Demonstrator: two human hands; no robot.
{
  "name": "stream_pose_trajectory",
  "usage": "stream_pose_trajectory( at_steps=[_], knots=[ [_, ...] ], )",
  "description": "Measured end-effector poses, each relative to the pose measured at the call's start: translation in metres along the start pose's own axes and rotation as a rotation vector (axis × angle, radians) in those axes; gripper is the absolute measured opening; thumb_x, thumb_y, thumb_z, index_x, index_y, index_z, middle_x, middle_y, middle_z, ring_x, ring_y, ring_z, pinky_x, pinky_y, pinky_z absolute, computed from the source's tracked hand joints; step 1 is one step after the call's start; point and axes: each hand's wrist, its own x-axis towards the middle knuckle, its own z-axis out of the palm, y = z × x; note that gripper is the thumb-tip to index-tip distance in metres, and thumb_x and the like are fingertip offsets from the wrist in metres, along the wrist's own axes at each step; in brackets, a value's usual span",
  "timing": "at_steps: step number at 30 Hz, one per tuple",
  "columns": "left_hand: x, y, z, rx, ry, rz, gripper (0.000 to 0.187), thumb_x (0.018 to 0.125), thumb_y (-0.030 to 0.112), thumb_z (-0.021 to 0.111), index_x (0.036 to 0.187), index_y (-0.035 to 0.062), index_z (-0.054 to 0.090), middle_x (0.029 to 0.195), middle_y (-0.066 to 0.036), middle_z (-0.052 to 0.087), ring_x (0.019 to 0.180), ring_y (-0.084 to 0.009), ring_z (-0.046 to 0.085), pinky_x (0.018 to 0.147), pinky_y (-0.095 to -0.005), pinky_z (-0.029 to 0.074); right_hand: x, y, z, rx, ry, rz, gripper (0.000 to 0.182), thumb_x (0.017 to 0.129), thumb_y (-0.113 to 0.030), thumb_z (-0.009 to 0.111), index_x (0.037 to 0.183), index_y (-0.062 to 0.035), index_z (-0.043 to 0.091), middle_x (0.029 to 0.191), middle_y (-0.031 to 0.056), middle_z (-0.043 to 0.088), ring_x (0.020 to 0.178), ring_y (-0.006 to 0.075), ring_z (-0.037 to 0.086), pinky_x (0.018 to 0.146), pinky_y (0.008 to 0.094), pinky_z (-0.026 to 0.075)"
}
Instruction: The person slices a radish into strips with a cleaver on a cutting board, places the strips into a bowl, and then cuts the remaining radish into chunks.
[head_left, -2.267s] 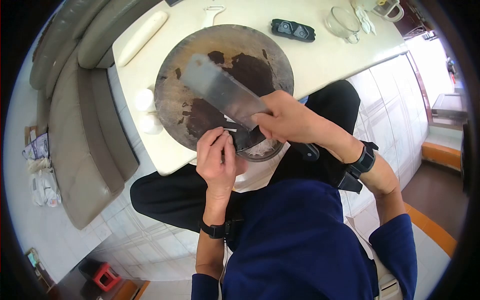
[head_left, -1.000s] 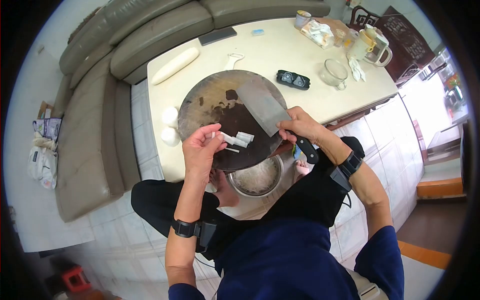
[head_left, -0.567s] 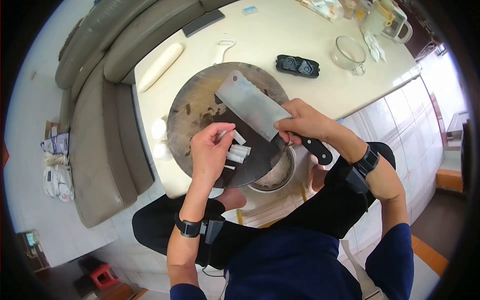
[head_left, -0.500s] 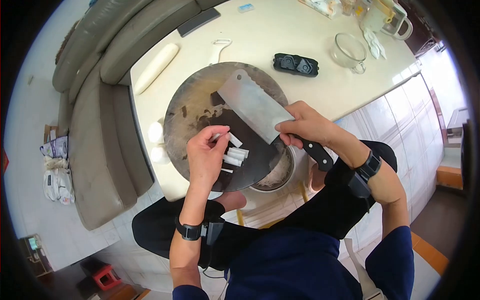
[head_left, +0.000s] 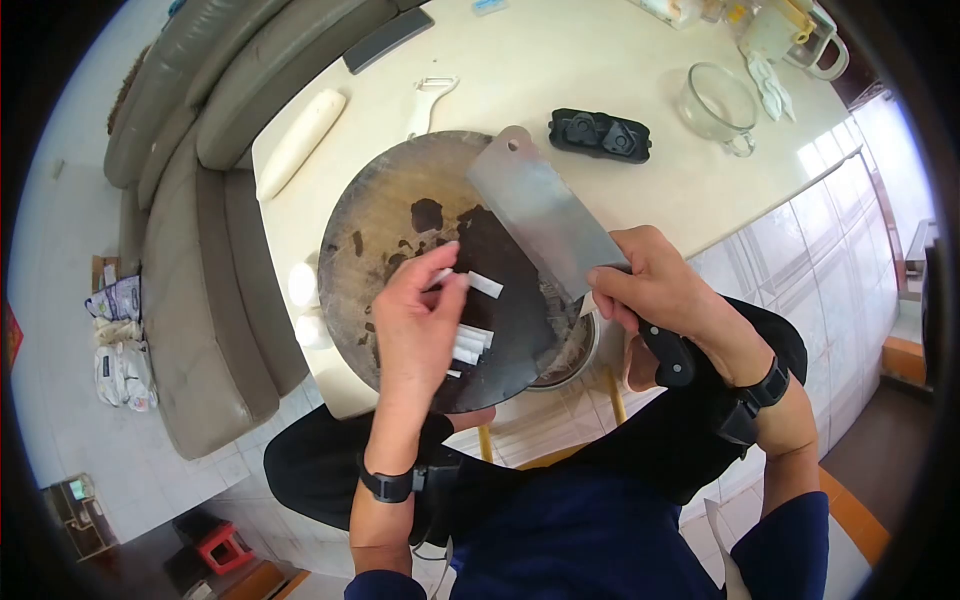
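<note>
My right hand (head_left: 655,285) grips a cleaver (head_left: 548,215) near where its black handle meets the blade. The broad blade slants up and left over the right side of a round, wet chopping board (head_left: 375,215). Above the board's middle, my left hand (head_left: 418,315) has thumb and forefinger around a small white radish piece (head_left: 438,279), partly hidden by the fingers. Another cut white piece (head_left: 486,285) lies just right of the fingertips. Several more white sticks (head_left: 471,344) lie together below it, beside the hand.
Below the board's right edge, a metal bowl (head_left: 594,350) holds pale shreds. On the table lie a long white peeled radish (head_left: 302,143), a white peeler (head_left: 428,105), a black tray-like object (head_left: 600,135) and a glass cup (head_left: 718,102). Two white round things (head_left: 303,285) sit left of the board.
The cleaver and my right hand have shifted right and down, away from the left hand. My left thumb and forefinger are a little further apart. The whole view has shifted slightly.
</note>
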Motion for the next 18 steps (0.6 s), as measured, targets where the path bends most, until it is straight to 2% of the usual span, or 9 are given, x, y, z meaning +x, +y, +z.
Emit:
stream_pose_trajectory(
  at_steps=[2, 4, 7, 9, 13, 15, 18],
  knots=[
    [0.003, 0.008, -0.009, -0.209, 0.026, -0.113, 0.025, 0.089, -0.003, 0.059, 0.113, 0.0005, 0.065, 0.099, -0.009, 0.068, 0.086, -0.013, 0.065, 0.077, -0.0228, 0.051, 0.001, -0.001, -0.001, -0.003, 0.004, -0.032, 0.015, 0.082, -0.009, 0.051, 0.073, 0.0034, 0.055, 0.058, 0.0044, 0.056, 0.044, 0.0093, 0.052, 0.042, 0.0252, 0.039],
    [0.004, 0.011, -0.017, -0.202, -0.01, -0.126, 0.025, 0.089, -0.003, 0.059, 0.113, -0.0002, 0.064, 0.098, -0.009, 0.069, 0.088, -0.0129, 0.065, 0.078, -0.0232, 0.051, 0.002, 0.0, 0.001, -0.003, 0.029, -0.002, 0.016, 0.085, -0.011, 0.052, 0.074, 0.0009, 0.055, 0.058, 0.0013, 0.055, 0.044, 0.0058, 0.049, 0.043, 0.0216, 0.037],
    [0.005, 0.005, -0.022, -0.178, -0.056, -0.109, 0.024, 0.09, -0.002, 0.059, 0.113, -0.0022, 0.064, 0.097, -0.009, 0.069, 0.091, -0.0119, 0.065, 0.08, -0.0231, 0.05, 0.001, 0.0, 0.004, 0.013, 0.017, -0.008, 0.015, 0.085, -0.01, 0.052, 0.075, 0.0012, 0.055, 0.058, 0.0017, 0.055, 0.045, 0.006, 0.05, 0.043, 0.0217, 0.037],
    [0.006, 0.003, -0.022, -0.136, -0.05, -0.036, 0.023, 0.089, -0.004, 0.06, 0.112, -0.0028, 0.064, 0.095, -0.008, 0.069, 0.088, -0.0112, 0.065, 0.079, -0.0222, 0.05, 0.001, 0.002, 0.005, 0.02, 0.02, -0.018, 0.015, 0.085, -0.009, 0.052, 0.075, 0.0015, 0.055, 0.058, 0.0019, 0.055, 0.044, 0.0062, 0.05, 0.043, 0.0218, 0.037],
    [0.004, 0.001, -0.023, -0.205, 0.016, -0.068, 0.023, 0.087, -0.005, 0.062, 0.109, -0.0029, 0.065, 0.091, -0.006, 0.069, 0.082, -0.0092, 0.064, 0.076, -0.0209, 0.049, 0.001, 0.003, 0.005, -0.004, 0.048, -0.021, 0.014, 0.084, -0.009, 0.052, 0.076, 0.0023, 0.056, 0.058, 0.0024, 0.056, 0.043, 0.0067, 0.05, 0.042, 0.0221, 0.038],
    [0.004, -0.005, -0.029, -0.175, -0.006, -0.065, 0.02, 0.085, -0.003, 0.065, 0.106, -0.0014, 0.067, 0.084, -0.004, 0.067, 0.075, -0.0092, 0.062, 0.069, -0.0227, 0.05, 0.001, 0.004, 0.006, -0.01, 0.045, -0.032, 0.015, 0.084, -0.009, 0.052, 0.076, 0.0025, 0.056, 0.058, 0.0024, 0.056, 0.043, 0.0068, 0.05, 0.042, 0.0221, 0.038],
    [-0.002, -0.001, -0.036, -0.081, -0.008, -0.103, 0.017, 0.084, -0.003, 0.067, 0.101, -0.0014, 0.068, 0.08, -0.003, 0.065, 0.073, -0.0092, 0.061, 0.066, -0.0222, 0.05, 0.002, 0.0, 0.007, -0.023, 0.053, -0.054, 0.015, 0.083, -0.008, 0.051, 0.075, 0.0045, 0.055, 0.057, 0.0042, 0.056, 0.043, 0.0089, 0.051, 0.043, 0.0242, 0.04]
  ],
)
